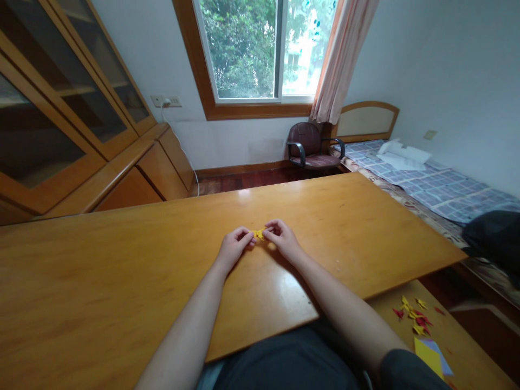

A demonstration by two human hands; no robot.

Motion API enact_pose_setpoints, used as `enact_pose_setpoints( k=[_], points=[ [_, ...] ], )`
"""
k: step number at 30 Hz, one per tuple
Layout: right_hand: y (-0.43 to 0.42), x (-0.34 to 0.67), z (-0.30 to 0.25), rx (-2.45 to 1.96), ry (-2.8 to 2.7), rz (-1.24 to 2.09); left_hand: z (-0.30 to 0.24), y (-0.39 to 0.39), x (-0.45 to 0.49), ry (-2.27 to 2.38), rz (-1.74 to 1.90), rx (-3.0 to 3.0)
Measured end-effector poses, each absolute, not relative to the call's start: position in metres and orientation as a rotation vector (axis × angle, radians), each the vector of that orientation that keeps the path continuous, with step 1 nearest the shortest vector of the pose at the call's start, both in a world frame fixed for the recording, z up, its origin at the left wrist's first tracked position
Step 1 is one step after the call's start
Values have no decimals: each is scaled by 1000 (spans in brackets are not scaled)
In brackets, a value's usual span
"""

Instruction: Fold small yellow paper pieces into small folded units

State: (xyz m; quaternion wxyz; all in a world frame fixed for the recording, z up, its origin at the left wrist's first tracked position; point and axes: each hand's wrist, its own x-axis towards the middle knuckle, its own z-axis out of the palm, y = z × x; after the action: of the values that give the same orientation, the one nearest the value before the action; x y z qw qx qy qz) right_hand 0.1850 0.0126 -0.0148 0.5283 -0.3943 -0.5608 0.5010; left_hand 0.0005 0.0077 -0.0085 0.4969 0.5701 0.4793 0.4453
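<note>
A small piece of folded yellow paper [259,234] is held between my two hands, just above the wooden table [162,260]. My left hand [238,245] pinches its left side between thumb and fingers. On the opposite side, my right hand [281,238] grips it in a pinch as well. The folded paper is too small to make out its exact shape, and fingertips cover part of it.
On a lower surface at the right lie several yellow and red folded paper pieces [412,313], beside yellow paper sheets [428,358]. An armchair [311,146] stands beyond the table. A bed [439,184] is at right, a glass-door cabinet [73,97] at left.
</note>
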Motion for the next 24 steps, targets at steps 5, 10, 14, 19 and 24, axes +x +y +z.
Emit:
enact_pose_setpoints(
  k=[5,10,14,19,24],
  points=[
    [14,185,-16,-959,-1340,1169,-6,8,0,1142,1096,1334],
    [14,185,-15,-955,-1314,1168,-3,7,-1,1142,1104,1336],
    [13,184,-13,-939,-1306,1193,-4,7,0,1133,1102,1344],
    [11,185,-11,-868,-1280,1295,-4,8,-2,1122,1099,1327],
    [11,189,-10,-903,-1351,1267,1,8,-4,1093,1091,1337]
  ],
)
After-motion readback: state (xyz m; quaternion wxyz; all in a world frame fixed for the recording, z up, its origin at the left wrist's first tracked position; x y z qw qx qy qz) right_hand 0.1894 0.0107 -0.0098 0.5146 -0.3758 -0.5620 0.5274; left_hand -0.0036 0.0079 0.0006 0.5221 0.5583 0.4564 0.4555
